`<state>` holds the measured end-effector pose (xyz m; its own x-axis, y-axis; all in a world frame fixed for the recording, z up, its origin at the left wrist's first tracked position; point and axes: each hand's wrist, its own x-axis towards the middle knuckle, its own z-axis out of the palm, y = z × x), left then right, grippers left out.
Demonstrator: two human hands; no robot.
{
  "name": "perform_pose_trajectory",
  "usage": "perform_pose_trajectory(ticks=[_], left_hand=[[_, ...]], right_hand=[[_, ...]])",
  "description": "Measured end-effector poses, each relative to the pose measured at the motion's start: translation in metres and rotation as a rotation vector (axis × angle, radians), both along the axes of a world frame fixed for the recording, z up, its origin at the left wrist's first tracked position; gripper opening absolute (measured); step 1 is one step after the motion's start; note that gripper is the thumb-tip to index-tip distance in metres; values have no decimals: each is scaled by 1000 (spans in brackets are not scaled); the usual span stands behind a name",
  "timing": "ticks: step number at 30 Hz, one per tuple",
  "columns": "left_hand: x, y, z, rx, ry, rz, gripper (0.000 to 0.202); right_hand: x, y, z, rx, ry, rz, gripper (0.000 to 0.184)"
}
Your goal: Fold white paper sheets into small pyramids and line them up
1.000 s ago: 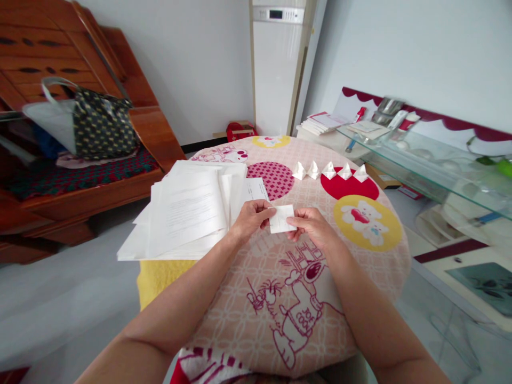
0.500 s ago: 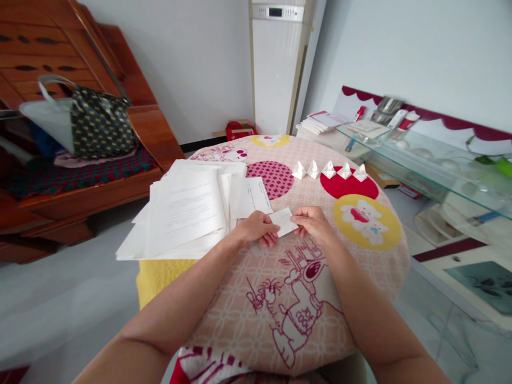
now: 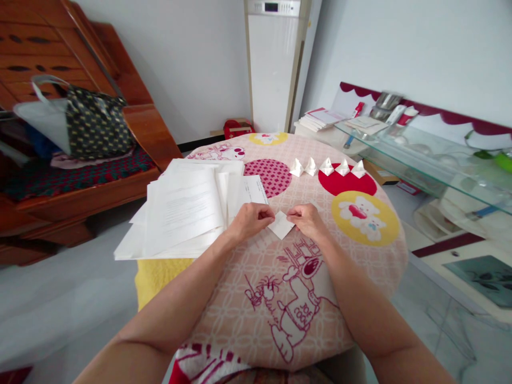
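Note:
A small folded square of white paper (image 3: pixel 281 226) lies between my hands, one corner pointing toward me. My left hand (image 3: pixel 253 218) pinches its left corner with thumb and fingertips. At the opposite corner, my right hand (image 3: pixel 306 218) pinches the same paper. Just beyond my left hand is a printed white sheet (image 3: pixel 252 188), partly covered by that hand. Farther back on the right stands a row of several small folded paper pieces (image 3: pixel 327 167) with pointed tops.
A pile of loose printed papers (image 3: pixel 182 210) covers the table's left side. The round table has a patterned pink cloth (image 3: pixel 224 314). To the right is a glass-topped shelf (image 3: pixel 432 160) with odds and ends. A wooden bench (image 3: pixel 80 186) with a dotted bag (image 3: pixel 98 122) stands at the left.
The paper has turned from a slanted rectangle to a diamond-shaped square. My left hand has shifted from lying over its left side to pinching the corner; my right hand still grips its side.

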<state>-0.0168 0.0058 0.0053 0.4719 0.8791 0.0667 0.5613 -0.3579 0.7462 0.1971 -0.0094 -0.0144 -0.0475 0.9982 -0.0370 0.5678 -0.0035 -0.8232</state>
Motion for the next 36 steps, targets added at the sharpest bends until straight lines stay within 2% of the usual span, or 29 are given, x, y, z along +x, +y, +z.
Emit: perform_pose_trajectory(ticks=[2, 5, 9, 11, 14, 19, 23, 29, 36], left_hand=[[1, 1, -5, 116, -53, -124, 18], [4, 0, -13, 209, -9, -274, 25], [4, 0, -19, 242, 71, -353, 25], [3, 2, -21, 254, 71, -365, 25], [2, 3, -22, 265, 57, -388, 26], [2, 4, -22, 254, 68, -385, 26], [1, 2, -17, 207, 100, -321, 25], [0, 0, -12, 189, 137, -349, 21], [2, -1, -12, 217, 124, -347, 11]], right_hand=[[-2, 0, 0, 59, -76, 25, 11], [-4, -2, 4, 125, -211, 70, 13], [-3, -10, 14, 228, -434, 78, 15], [-1, -14, 20, 283, -490, 128, 17], [1, -19, 24, 288, -489, 287, 20], [3, -22, 16, 321, -552, 431, 19], [3, -24, 14, 317, -584, 485, 16], [0, -25, 25, 276, -639, 525, 14], [-1, -22, 29, 253, -632, 499, 29]])
